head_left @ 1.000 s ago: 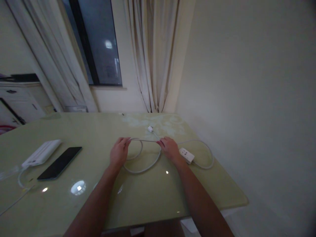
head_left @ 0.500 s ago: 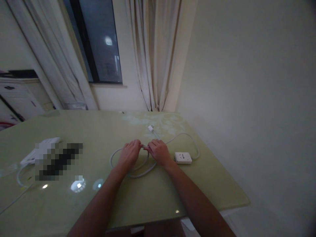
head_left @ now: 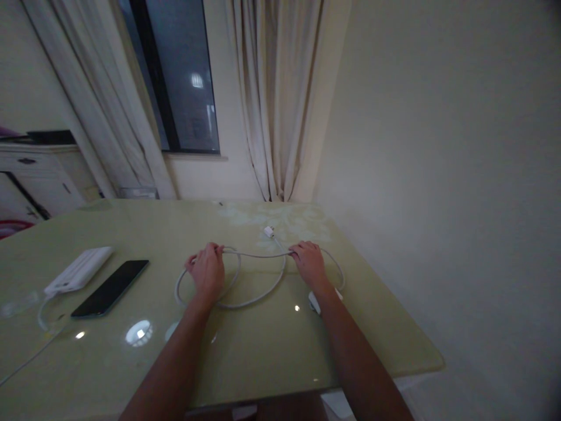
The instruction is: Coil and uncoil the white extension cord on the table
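Note:
A white power cord point(head_left: 258, 256) runs stretched between my two hands, a little above the table. My left hand point(head_left: 208, 270) is closed on it, with a loop of the cord lying around and beneath that hand. Over on the right, my right hand point(head_left: 309, 263) pinches the other end of the straight stretch. The cord's white plug point(head_left: 269, 231) lies on the table beyond my hands, prongs pointing away. Mostly hidden under my right forearm is the white power strip point(head_left: 314, 303), joined to the cord curving behind my right hand.
To the left, a black phone point(head_left: 110, 289) lies beside a white box-like device point(head_left: 79, 270) with a thin white cable point(head_left: 33, 358). The pale green glossy table point(head_left: 254, 356) reaches a wall point(head_left: 438, 175) on the right and curtains point(head_left: 280, 105) at the back.
My hands have moved apart, the left one leftward and the right one rightward, drawing the cord straight between them. My right forearm now covers most of the power strip.

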Demonstrator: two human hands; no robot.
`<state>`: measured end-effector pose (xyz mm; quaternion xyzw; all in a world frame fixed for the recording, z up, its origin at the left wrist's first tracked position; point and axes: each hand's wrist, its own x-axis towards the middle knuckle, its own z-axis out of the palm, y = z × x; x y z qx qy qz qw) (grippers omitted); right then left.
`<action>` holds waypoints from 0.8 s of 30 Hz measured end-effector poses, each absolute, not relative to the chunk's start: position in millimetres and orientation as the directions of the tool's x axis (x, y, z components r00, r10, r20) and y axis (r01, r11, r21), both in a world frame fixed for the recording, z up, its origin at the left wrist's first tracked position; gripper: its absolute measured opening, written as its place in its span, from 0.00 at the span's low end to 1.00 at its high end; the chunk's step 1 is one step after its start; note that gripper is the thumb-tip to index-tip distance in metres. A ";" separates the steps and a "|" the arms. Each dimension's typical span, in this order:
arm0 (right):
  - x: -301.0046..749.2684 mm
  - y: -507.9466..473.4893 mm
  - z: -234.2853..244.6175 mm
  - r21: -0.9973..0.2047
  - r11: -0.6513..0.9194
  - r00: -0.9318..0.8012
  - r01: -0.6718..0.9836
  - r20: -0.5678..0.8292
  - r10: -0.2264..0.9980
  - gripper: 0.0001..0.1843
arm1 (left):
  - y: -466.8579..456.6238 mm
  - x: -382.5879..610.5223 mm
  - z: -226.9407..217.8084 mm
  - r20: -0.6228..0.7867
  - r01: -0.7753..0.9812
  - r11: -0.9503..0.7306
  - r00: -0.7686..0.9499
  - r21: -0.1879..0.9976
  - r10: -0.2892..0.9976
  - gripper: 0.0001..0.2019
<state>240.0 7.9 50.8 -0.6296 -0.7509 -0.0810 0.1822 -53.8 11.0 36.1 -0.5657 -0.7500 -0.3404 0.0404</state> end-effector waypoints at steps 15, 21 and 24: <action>185.6 -4.8 45.4 -0.095 0.447 -0.387 0.890 0.362 0.848 0.09 | 2.2 -17.6 23.8 0.379 0.909 -0.230 0.087 0.349 0.921 0.13; 181.6 -9.5 46.0 -0.177 0.414 -0.313 0.893 0.417 0.853 0.11 | -1.7 -16.7 22.2 0.386 0.833 -0.327 0.150 0.447 0.910 0.09; 176.2 -11.9 43.0 -0.187 0.428 -0.300 0.884 0.475 0.827 0.13 | -5.1 -11.1 19.6 0.345 0.766 -0.425 0.279 0.482 0.896 0.10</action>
